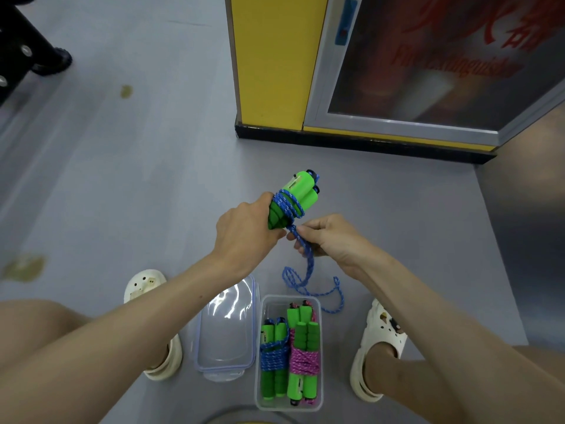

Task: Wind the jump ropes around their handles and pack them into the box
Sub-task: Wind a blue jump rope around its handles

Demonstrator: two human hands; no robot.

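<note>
Above the grey floor (153, 179), beyond the box (319, 347): holding up one pair of handles (301, 191), side by side, bright green, black-capped at the far ends, darker green at the near ends.

- Left hand (244, 231): gripping the near ends of the handles, fingers curled round them.
- Right hand (330, 240): pinching the rope (308, 270) between thumb and fingers, just under the handles.
- Rope: blue, flecked lighter, braided. Circling the middle of the handles in several turns, right beside the left hand. Running down through the right hand's pinch, hanging to the floor, lying there in loose loops between the box and the right clog (379, 338).
- Long axis of the handles: slanting from the left hand up and away to the right, caps pointing towards the cabinet (428, 71).

Counting:
- One clear box, open, sitting on the floor between the feet.
- One clear lid (226, 332), lying touching the box's left side.
- Two wound bundles showing plainly inside, lengthwise: blue bundle (273, 356) on the left, pink bundle (304, 359) on the right. More green handle ends peeking out at the far end; cannot tell whether a third bundle.
- Two white clogs, the other one (143, 286) left of the lid.
- One yellow pillar (269, 56), adjoining the cabinet.
</note>
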